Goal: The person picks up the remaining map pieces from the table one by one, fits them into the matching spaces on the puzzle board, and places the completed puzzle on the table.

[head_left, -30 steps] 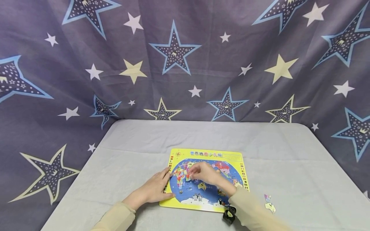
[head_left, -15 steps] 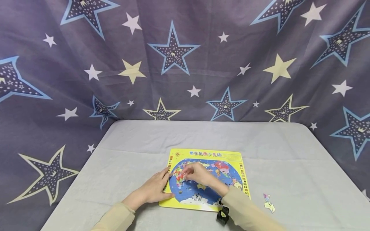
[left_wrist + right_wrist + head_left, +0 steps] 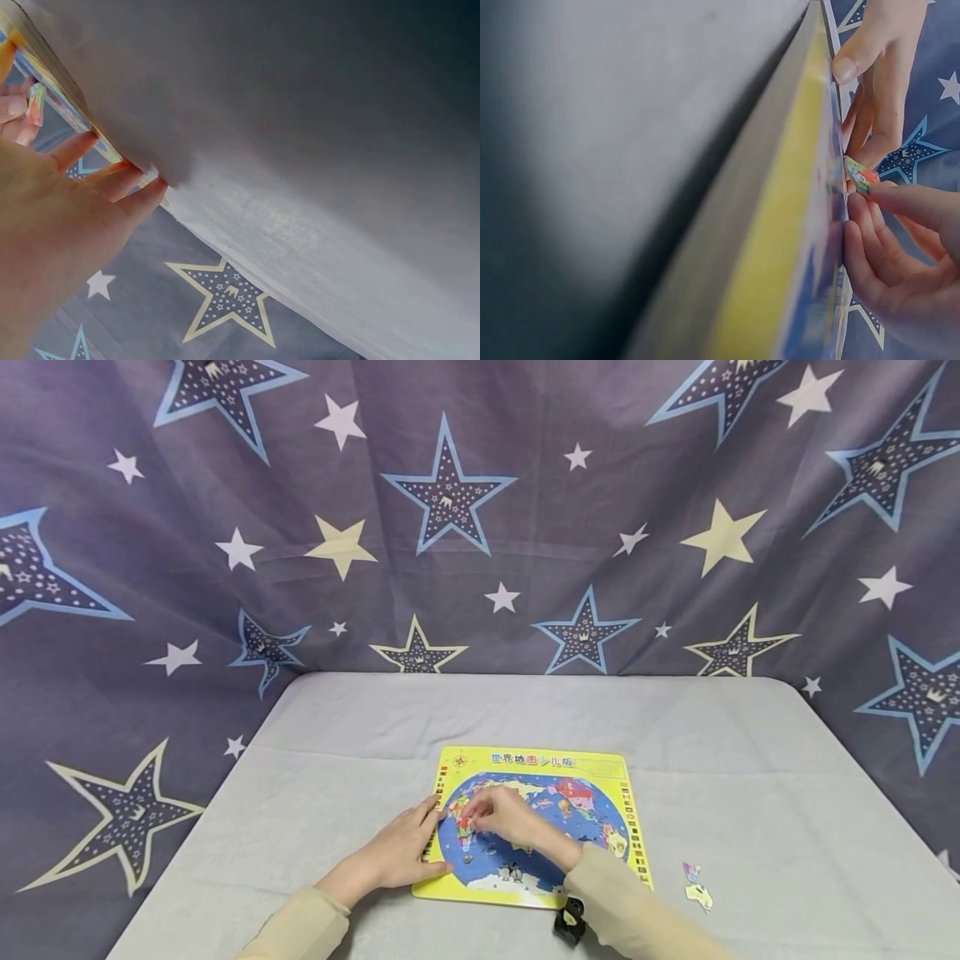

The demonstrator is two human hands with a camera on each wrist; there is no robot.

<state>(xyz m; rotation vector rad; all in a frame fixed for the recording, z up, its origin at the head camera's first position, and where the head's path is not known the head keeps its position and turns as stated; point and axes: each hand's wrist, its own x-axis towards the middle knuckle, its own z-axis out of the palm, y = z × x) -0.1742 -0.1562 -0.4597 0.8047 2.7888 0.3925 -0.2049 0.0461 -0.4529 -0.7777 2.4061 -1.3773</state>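
A world map jigsaw board (image 3: 611, 767) with a yellow border and a blue oval map lies flat on the table. My left hand (image 3: 396, 850) rests at its left side, fingers spread along the edge and thumb on the lower left border. Over the left part of the map, my right hand (image 3: 508, 818) pinches a small green and red puzzle piece (image 3: 862, 175) between thumb and finger. That puzzle piece (image 3: 36, 105) stands tilted above the board in the left wrist view. The right hand covers the middle of the map.
Two loose puzzle pieces, one pink and purple (image 3: 692, 871) and one pale yellow (image 3: 699, 897), lie on the grey tablecloth (image 3: 765, 827) right of the board. A small black device (image 3: 570, 922) sits by the right sleeve. A star-patterned curtain (image 3: 480, 585) hangs behind the table.
My right hand has moved left across the map with the puzzle piece, toward the map's left side. The black device by the right sleeve has shifted left too. The left hand stays in place.
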